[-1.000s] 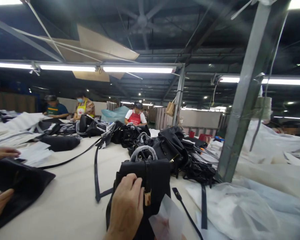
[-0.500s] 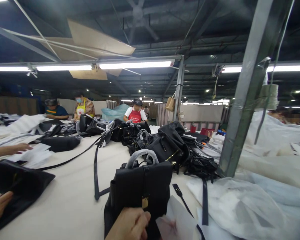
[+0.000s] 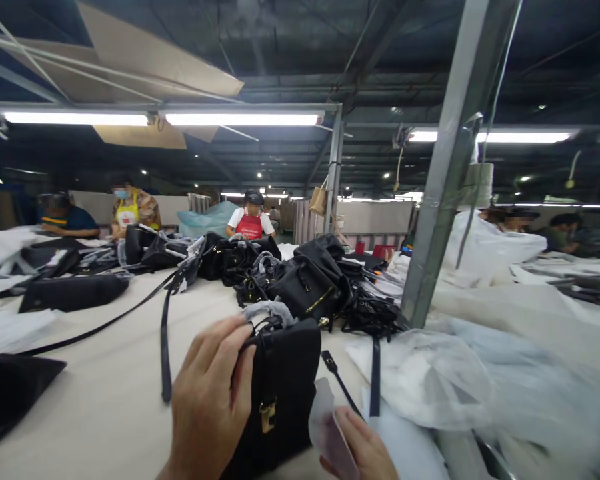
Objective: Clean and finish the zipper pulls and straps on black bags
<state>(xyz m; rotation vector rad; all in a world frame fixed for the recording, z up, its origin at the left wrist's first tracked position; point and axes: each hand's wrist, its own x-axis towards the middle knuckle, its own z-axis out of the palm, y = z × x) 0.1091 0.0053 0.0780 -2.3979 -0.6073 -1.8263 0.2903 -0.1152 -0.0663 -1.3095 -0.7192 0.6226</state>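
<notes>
My left hand (image 3: pixel 210 393) grips the upper left side of a black leather handbag (image 3: pixel 285 380), close below its top handle. That handle (image 3: pixel 267 312) is wrapped in clear plastic, and a gold clasp (image 3: pixel 267 417) sits on the bag's front flap. My right hand (image 3: pixel 363 447) is at the bottom edge of the view, to the right of the bag. It pinches a thin white sheet (image 3: pixel 327 427), probably paper. The bag's lower end is cut off by the frame.
The bag is over a long cream-covered table (image 3: pixel 95 393) with loose black straps (image 3: pixel 166 347). Behind it lies a heap of black handbags (image 3: pixel 305 283). A steel post (image 3: pixel 445 180) rises at the right beside white plastic sheeting (image 3: pixel 420 380). Co-workers, one in a red apron (image 3: pixel 249 223), stand beyond.
My left hand has shifted up to the bag's upper left side. My right hand has come into view holding the white sheet. The other person's hands at the left edge are gone, and the view has turned.
</notes>
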